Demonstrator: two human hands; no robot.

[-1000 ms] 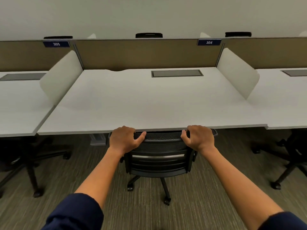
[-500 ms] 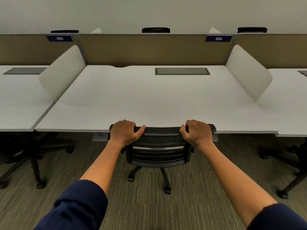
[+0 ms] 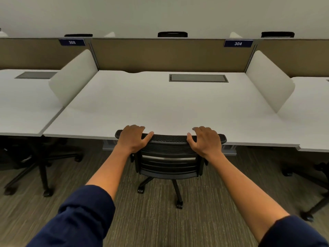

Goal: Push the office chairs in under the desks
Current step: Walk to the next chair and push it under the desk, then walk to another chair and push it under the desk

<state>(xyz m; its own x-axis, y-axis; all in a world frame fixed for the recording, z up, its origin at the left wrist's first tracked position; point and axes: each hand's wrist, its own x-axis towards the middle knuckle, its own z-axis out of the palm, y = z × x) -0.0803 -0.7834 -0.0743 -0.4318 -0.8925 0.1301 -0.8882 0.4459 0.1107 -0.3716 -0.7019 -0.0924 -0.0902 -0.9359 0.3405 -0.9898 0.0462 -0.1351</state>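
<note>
Black mesh forms the backrest of the office chair, which stands on striped carpet directly in front of the middle surface. The chair faces away from the camera, toward the tan partition, with its back turned to the person. The long top edge of the backrest runs left to right, parallel to the near edge of the white surface and level with it; the top rail overlaps that edge in the view, and the seat is hidden beneath. Two caster legs show on the carpet below the backrest.

The left hand rests on the left end of the top rail, fingers curled loosely over the far side and thumb spread along the rail toward the centre. The right hand lies on the right end, its fingers raised and partly straightened, thumb angled inward, so the hold looks slack; whether the fingertips press the rail cannot be told. Both forearms reach out from dark blue sleeves.

A grey cable hatch sits flush at the back of the surface. White side screens flank it, and blue plates reading 305 and 304 hang on the partition. Another chair's base shows under the left-hand desk.
</note>
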